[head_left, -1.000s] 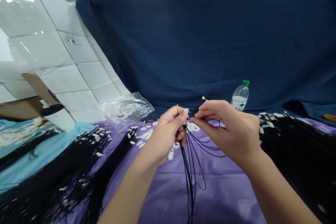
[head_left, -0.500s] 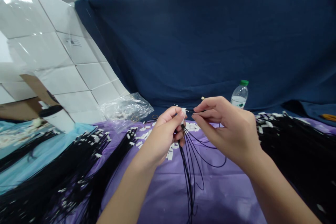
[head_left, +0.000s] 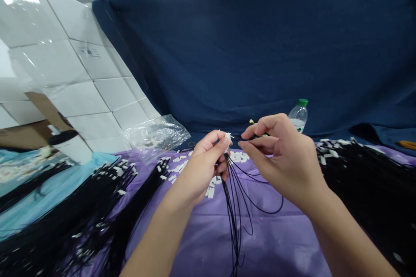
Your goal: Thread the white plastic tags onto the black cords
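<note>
Near the middle, my left hand (head_left: 211, 151) is closed with thumb and fingers pinching a white connector housing (head_left: 228, 139). Several thin black wires (head_left: 234, 207) hang down from it over the purple cloth. To its right, my right hand (head_left: 276, 151) holds one black wire (head_left: 282, 202) loosely between thumb and fingers, its end pointing at the connector. That wire loops down below the palm and back towards the bunch. The exact contact of its tip with the connector is too small to make out.
Loose white pieces (head_left: 210, 191) lie on the purple cloth (head_left: 276, 242) behind and below my left hand. Bundles of black wires with white ends (head_left: 81, 199) lie left, and another bundle (head_left: 364, 194) right. A green-capped bottle (head_left: 298, 117) and a clear plastic bag (head_left: 159, 134) stand behind.
My right hand has shifted slightly right, its fingers loosening a little, and the wire loop below it has grown wider. My left hand and the connector stay almost where they were.
</note>
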Available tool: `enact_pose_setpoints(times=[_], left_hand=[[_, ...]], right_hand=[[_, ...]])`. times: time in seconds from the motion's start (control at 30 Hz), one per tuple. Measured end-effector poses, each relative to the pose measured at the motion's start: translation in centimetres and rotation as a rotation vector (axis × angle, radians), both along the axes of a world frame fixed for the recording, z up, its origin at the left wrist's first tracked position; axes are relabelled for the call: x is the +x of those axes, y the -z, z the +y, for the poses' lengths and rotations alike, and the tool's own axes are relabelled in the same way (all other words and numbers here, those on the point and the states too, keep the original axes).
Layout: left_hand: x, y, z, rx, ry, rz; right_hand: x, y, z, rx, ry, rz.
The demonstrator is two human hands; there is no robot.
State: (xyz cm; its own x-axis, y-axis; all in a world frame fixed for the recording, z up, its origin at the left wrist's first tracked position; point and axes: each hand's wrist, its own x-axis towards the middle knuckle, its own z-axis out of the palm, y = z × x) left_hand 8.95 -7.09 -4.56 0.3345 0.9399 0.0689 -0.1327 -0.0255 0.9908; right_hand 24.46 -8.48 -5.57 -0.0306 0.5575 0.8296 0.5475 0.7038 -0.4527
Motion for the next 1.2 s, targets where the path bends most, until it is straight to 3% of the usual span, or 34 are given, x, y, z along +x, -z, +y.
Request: enact_pose_setpoints(times=[0.27,0.6,1.07,1.2], left_hand=[[0.0,0.0,0.1,0.002,0.0,0.007],[0.2,0.2,0.2,0.039,0.005,0.025],[0.7,1.1,0.4,0.31,0.037,0.04],[0.7,1.4,0.6,0.333,0.072,-0.035]], right_hand=[[0.0,0.4,0.2,-0.077,-0.089,0.116],[-0.2,-0.3,-0.1,-0.383,-0.383,0.62],[0.8,-1.1,-0.7,-0.719,-0.614,0.938],[0.8,-1.6,-1.0,-0.787,-0.64,1.01]])
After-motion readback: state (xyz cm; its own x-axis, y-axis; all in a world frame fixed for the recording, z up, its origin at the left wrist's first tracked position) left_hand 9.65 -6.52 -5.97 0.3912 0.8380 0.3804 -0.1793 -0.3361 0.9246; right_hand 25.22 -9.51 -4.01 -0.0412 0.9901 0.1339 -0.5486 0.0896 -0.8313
